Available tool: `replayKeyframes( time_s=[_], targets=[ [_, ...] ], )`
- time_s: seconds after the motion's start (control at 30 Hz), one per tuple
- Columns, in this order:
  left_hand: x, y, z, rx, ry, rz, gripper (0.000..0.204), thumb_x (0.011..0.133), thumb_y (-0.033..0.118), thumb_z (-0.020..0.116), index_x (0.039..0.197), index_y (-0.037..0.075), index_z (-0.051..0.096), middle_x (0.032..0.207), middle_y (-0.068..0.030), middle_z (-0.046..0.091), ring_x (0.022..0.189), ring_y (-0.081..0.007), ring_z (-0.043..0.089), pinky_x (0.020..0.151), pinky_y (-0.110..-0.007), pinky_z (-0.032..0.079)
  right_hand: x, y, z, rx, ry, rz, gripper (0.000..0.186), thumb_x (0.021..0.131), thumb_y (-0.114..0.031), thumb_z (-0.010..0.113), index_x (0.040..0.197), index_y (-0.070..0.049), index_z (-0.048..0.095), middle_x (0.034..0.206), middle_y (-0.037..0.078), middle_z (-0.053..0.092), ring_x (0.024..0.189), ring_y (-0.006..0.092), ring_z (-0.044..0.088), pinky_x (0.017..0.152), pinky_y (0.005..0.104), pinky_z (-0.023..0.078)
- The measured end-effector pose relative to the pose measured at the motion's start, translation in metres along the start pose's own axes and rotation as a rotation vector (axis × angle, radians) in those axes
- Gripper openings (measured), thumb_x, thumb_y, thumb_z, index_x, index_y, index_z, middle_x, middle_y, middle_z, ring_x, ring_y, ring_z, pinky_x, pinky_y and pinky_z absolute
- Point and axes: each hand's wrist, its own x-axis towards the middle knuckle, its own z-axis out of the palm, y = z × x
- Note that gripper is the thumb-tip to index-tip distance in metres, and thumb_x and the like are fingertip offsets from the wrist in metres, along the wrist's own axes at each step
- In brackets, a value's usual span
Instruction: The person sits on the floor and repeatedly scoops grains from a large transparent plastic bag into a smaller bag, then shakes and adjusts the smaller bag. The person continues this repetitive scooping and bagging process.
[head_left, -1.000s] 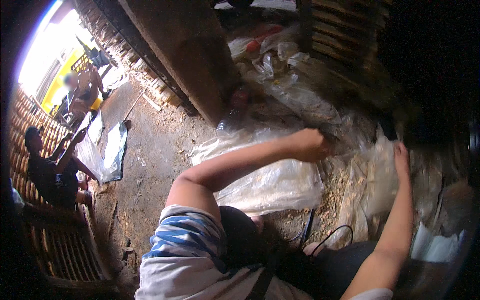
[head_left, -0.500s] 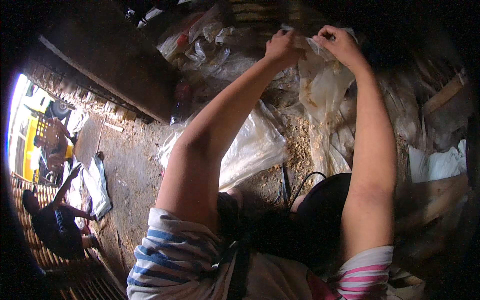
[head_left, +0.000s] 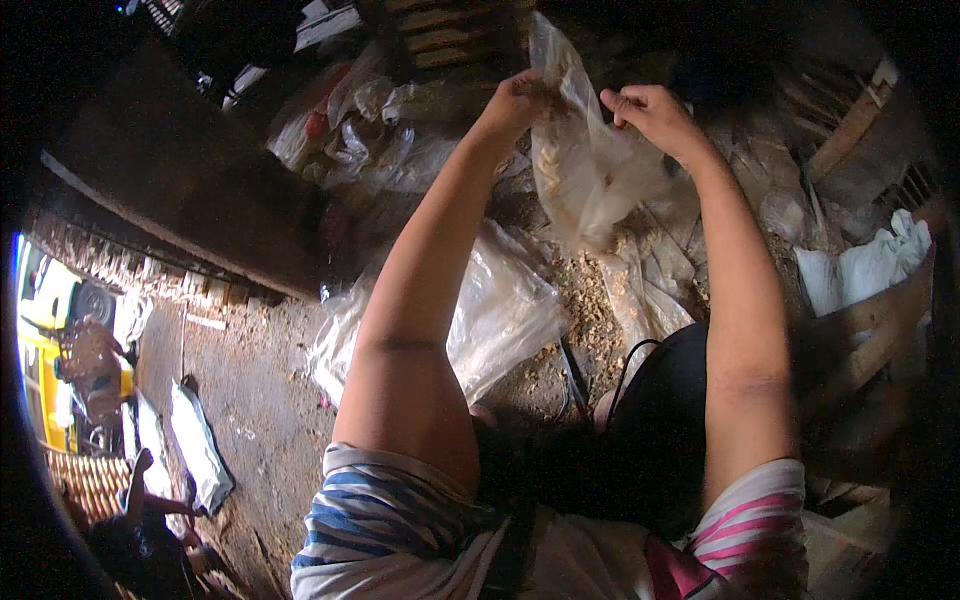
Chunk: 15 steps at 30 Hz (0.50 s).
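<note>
Both my arms reach up and forward to a clear plastic bag [head_left: 585,170] held in the air. My left hand [head_left: 515,100] grips the bag's upper left edge. My right hand [head_left: 655,115] pinches its upper right edge. The bag hangs down between them and has some pale grainy material inside. Below it the ground is strewn with sawdust-like bits [head_left: 585,300].
A large crumpled plastic sheet [head_left: 500,310] lies on the dirt floor under my left arm. More plastic bags [head_left: 375,130] are heaped at the back. White sacks [head_left: 870,265] lie at right beside wooden boards. A dark beam [head_left: 190,200] crosses at left. People sit at far left [head_left: 130,530].
My hands, low and apart on the ground plastic a second ago, have come together and lifted the clear bag up. The view has tilted with the motion.
</note>
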Motion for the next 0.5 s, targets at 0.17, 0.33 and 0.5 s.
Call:
replayKeyframes(
  time_s=[0.17,0.33,0.5],
  targets=[
    [-0.012,0.019,0.021,0.03,-0.276,-0.176,0.016,0.086,0.01,0.06,0.097,0.003,0.07,0.088,-0.004,0.068,0.08,-0.0141,0.061,0.076,-0.03,0.047,0.001,0.003,0.0,0.396,0.517,-0.329,0.092,0.078,-0.062,0.069,0.151,-0.025,0.028,0.15,0.013,0.036,0.141,0.0225,0.03,0.114,0.0435,0.026],
    [-0.018,0.036,0.023,0.063,-0.367,-0.191,0.02,0.086,0.012,0.062,0.102,0.002,0.07,0.091,-0.0037,0.069,0.081,-0.0134,0.061,0.078,-0.03,0.047,0.008,0.03,-0.003,0.708,0.126,-0.225,0.069,0.075,-0.05,0.079,0.129,-0.015,0.054,0.125,0.01,0.059,0.117,0.0173,0.053,0.098,0.0378,0.042],
    [-0.021,0.029,0.011,0.327,-0.163,-0.032,0.022,0.088,0.018,0.066,0.1,0.0,0.07,0.09,-0.0054,0.07,0.084,-0.0152,0.063,0.078,-0.034,0.049,0.009,0.018,-0.009,0.687,0.224,-0.191,0.032,0.083,-0.037,0.077,0.096,-0.009,0.068,0.09,0.0,0.069,0.085,0.009,0.062,0.079,0.0272,0.049]
  ],
)
